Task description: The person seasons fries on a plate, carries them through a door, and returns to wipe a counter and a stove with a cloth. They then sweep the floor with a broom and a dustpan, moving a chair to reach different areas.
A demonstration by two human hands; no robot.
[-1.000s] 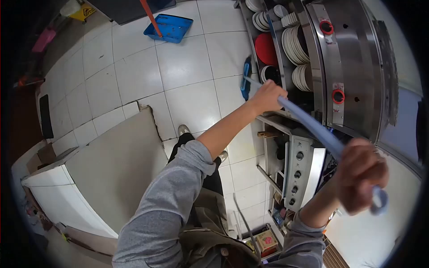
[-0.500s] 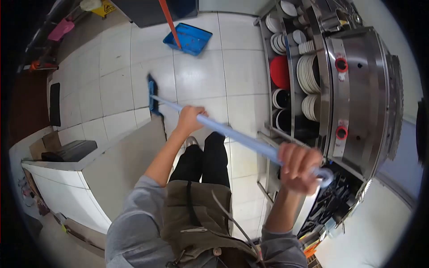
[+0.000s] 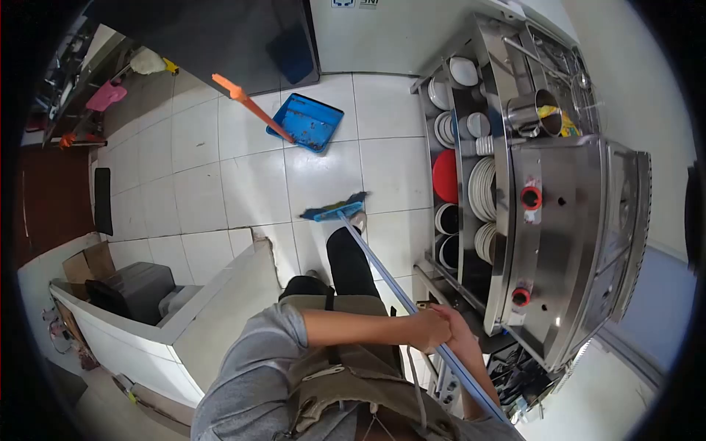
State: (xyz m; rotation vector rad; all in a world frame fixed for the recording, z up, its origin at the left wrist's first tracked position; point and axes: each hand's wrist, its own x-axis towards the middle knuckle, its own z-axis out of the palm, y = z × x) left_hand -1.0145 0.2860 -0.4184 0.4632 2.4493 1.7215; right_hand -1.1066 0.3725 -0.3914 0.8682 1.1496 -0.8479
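Observation:
A broom (image 3: pixel 397 289) with a light blue handle slants from lower right to upper left across my body. Its blue head (image 3: pixel 334 212) rests on the floor tiles just in front of my shoe. My left hand (image 3: pixel 426 330) wraps round the handle. Close against it, my right hand (image 3: pixel 461 331) is also closed at the handle, its fingers partly hidden by the left. Beyond the broom head lies a blue dustpan (image 3: pixel 312 121) holding bits of debris, its orange handle (image 3: pixel 254 110) standing up at a slant.
At right, a metal shelf rack (image 3: pixel 478 253) holds stacked plates and bowls, beside a steel cooking unit (image 3: pixel 559 220) with red knobs. A low partition wall (image 3: pixel 220 312) stands at left. A dark cabinet (image 3: pixel 213 44) is behind the dustpan.
The broom head has swung from the left to in front of my foot. My hands, spread apart on the handle before, are now close together. The view has shifted, with the dustpan lower in it.

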